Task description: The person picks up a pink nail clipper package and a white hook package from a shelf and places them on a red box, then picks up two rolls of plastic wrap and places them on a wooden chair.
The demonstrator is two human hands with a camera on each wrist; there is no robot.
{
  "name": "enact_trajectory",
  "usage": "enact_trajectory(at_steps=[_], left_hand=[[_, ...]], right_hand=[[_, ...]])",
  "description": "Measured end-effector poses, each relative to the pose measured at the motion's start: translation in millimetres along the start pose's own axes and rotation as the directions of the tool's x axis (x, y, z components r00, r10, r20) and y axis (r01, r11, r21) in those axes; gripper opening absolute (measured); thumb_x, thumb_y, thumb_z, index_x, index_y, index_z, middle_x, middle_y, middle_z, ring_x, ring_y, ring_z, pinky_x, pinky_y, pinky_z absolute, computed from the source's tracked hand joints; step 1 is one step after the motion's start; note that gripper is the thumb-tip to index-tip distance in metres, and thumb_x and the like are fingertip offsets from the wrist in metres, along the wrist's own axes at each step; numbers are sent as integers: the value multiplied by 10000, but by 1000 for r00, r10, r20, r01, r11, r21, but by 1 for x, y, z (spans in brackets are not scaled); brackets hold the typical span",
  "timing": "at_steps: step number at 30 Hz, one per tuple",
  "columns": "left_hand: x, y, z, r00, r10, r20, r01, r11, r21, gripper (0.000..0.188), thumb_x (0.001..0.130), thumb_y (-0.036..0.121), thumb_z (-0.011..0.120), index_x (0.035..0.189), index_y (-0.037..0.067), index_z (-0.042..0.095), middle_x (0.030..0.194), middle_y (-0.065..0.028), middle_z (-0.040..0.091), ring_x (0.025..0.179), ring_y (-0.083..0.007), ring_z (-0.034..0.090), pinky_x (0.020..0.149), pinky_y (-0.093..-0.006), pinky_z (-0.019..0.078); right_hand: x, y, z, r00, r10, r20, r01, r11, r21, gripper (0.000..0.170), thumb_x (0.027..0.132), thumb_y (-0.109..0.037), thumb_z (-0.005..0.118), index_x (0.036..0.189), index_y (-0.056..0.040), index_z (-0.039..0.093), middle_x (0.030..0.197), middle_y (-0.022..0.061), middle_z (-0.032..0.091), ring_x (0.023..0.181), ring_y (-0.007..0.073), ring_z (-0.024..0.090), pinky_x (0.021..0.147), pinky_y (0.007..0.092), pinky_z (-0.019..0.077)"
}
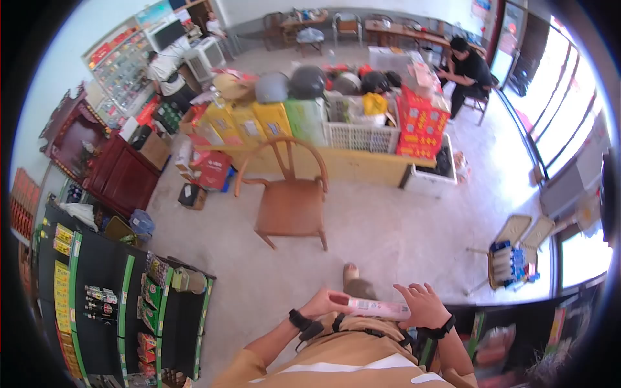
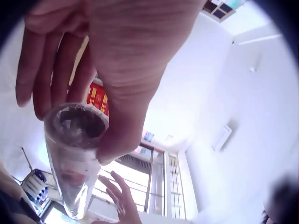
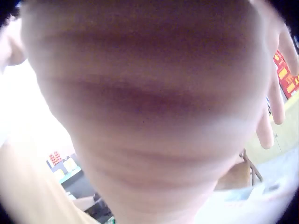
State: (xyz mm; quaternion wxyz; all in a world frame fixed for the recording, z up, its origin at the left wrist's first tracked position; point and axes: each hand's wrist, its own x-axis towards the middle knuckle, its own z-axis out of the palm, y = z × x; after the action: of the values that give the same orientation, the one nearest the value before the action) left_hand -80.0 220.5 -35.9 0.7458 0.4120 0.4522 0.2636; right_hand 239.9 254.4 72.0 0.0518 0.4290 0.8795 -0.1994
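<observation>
A long, tube-shaped pink-and-white pack (image 1: 378, 308) in clear plastic lies level in front of my waist in the head view. My left hand (image 1: 326, 302) grips its left end; the left wrist view shows thumb and fingers around the round, crinkled end of the same pack (image 2: 74, 154). At the other end is my right hand (image 1: 424, 306), fingers spread and fairly straight, with the palm beside the pack. In the right wrist view, the underside of the right hand (image 3: 149, 93) fills most of the picture and hides the pack.
A wooden armchair (image 1: 291, 207) stands ahead on the floor. Shelves of goods (image 1: 97, 310) are at left, more dark shelving (image 1: 491, 349) at right. Beyond the chair, a long counter (image 1: 362, 165) carries boxes and helmets. One person (image 1: 469, 71) sits at the far right; another (image 1: 169, 81) stands at left.
</observation>
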Motion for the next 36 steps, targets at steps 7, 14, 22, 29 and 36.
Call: enact_trajectory(at_steps=[7,14,22,29,36], left_hand=[[38,26,-121,961,12,-278,-49,990,-129,426,816,112,796,1197,-22,659,1116,-93,700,979,-139,662,882,-301,533],[49,56,-209,855,44,-517,-145,977,-155,437,826,105,787,1215,-7,626,1132,-113,690,1006,-171,661,889,-310,544],[44,12,-280,675,-100,-731,-333,843,-423,331,869,75,738,1144,52,555,1093,-117,676,997,-209,670,859,-348,567],[70,-3,-393,673,-250,-696,-250,809,-532,356,878,203,753,1166,74,588,1104,-62,671,1015,-165,633,840,-331,539],[103,-29,-523,639,-475,-606,-36,768,-640,453,911,412,670,1240,114,580,1261,-50,578,1201,-205,498,984,-498,423]], right_hand=[[118,88,-64,946,213,-244,-141,949,282,936,558,-493,884,1331,-119,512,1209,114,635,1206,318,542,1028,439,411],[271,113,-31,972,115,-207,41,779,626,898,652,-314,883,1383,-121,398,1148,63,681,1107,318,616,979,419,461],[427,83,8,999,20,45,-48,581,812,826,680,-254,896,1308,-110,378,988,41,685,997,152,640,901,378,498],[532,64,72,986,46,159,-165,185,969,726,718,-97,866,1244,-67,368,878,60,694,836,125,659,757,293,535],[621,25,117,839,143,526,-531,0,847,638,795,-209,813,1221,-69,360,889,53,694,747,103,637,646,222,473]])
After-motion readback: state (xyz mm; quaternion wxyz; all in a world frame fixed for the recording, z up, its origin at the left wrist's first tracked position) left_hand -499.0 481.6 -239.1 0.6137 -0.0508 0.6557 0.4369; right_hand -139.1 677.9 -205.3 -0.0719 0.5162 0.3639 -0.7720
